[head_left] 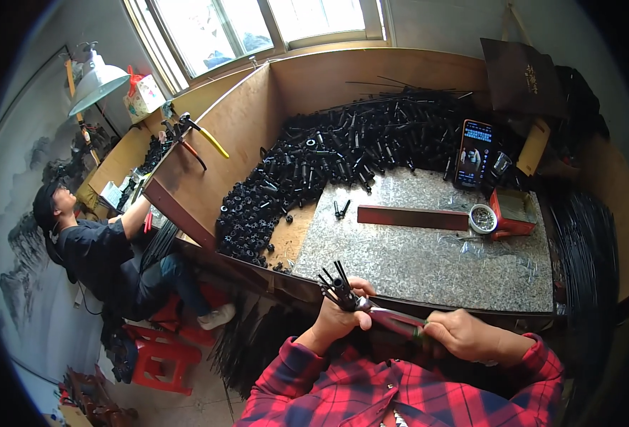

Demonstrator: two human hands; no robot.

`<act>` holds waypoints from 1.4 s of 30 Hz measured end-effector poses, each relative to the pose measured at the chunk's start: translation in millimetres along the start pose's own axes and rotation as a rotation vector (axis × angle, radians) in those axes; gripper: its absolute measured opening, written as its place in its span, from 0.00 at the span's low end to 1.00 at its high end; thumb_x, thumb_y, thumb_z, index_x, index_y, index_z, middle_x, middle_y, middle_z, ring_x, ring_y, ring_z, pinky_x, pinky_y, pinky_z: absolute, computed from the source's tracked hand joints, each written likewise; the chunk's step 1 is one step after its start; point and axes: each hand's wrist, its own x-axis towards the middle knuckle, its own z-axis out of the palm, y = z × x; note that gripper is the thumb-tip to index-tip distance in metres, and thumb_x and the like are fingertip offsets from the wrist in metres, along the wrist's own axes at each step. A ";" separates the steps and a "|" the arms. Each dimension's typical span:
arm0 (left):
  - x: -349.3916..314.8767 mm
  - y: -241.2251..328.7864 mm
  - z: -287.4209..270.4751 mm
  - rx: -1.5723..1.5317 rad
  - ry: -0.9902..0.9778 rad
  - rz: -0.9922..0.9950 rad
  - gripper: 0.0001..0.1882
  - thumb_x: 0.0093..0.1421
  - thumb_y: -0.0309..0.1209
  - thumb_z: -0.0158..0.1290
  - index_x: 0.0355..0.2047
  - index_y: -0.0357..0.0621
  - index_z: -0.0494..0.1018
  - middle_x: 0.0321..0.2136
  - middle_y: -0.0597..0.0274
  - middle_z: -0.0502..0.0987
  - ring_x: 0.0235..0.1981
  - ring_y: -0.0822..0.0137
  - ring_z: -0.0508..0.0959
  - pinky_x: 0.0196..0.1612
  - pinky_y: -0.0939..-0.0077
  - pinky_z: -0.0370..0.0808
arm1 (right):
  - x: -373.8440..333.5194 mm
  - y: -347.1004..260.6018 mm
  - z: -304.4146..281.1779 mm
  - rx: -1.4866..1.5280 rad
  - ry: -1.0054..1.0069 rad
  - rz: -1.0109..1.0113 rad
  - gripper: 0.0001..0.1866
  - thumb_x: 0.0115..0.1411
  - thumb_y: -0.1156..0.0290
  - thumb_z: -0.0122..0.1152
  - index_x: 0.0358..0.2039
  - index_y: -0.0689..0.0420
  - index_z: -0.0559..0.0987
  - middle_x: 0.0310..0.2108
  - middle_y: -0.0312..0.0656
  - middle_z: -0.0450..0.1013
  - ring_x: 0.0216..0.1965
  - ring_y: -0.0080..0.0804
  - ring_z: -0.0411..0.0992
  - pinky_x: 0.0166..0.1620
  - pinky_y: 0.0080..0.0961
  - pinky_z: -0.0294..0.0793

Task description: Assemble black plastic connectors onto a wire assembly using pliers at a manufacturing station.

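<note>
In my left hand (337, 320), fingers closed, is a black part with several thin black prongs (339, 283) that point up and away from me. My right hand (465, 334) is wrapped round the end of a hand tool with dark red handles (394, 320), which looks like pliers. The tool's metal head (363, 304) reaches the black part at my left thumb. Exactly where it meets the part is too small to make out. Both hands are in front of the table's near edge.
A stone slab (400, 249) bears a red bar (413, 218), a round dish (482, 219) and a small black piece (341, 209). Black tubes (357, 142) and hubs (247, 220) are heaped behind and left. A phone (474, 154) stands upright. Another person (108, 245) sits at left, beyond a wooden partition.
</note>
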 end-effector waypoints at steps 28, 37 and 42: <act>2.8 -4.0 -9.4 0.082 -0.006 0.034 0.32 0.32 0.48 0.73 0.31 0.39 0.72 0.24 0.71 0.72 0.27 0.77 0.71 0.30 0.82 0.68 | 17.2 1.1 3.6 -0.899 0.527 -0.393 0.30 0.51 0.66 0.62 0.52 0.64 0.65 0.40 0.51 0.67 0.40 0.51 0.69 0.40 0.40 0.70; 6.1 -6.0 -8.5 0.093 -0.202 0.144 0.35 0.27 0.51 0.71 0.31 0.39 0.73 0.23 0.70 0.72 0.25 0.77 0.70 0.28 0.82 0.67 | 16.0 3.3 -14.0 0.586 -0.490 0.330 0.10 0.62 0.66 0.53 0.31 0.60 0.70 0.21 0.42 0.74 0.17 0.25 0.72 0.22 0.21 0.71; 2.7 -9.5 -1.2 0.093 -0.042 0.143 0.30 0.29 0.48 0.73 0.25 0.39 0.75 0.21 0.68 0.72 0.25 0.75 0.70 0.27 0.79 0.66 | 19.3 6.2 -3.2 0.381 -0.402 0.177 0.17 0.57 0.59 0.62 0.37 0.59 0.70 0.25 0.43 0.74 0.25 0.32 0.76 0.27 0.24 0.72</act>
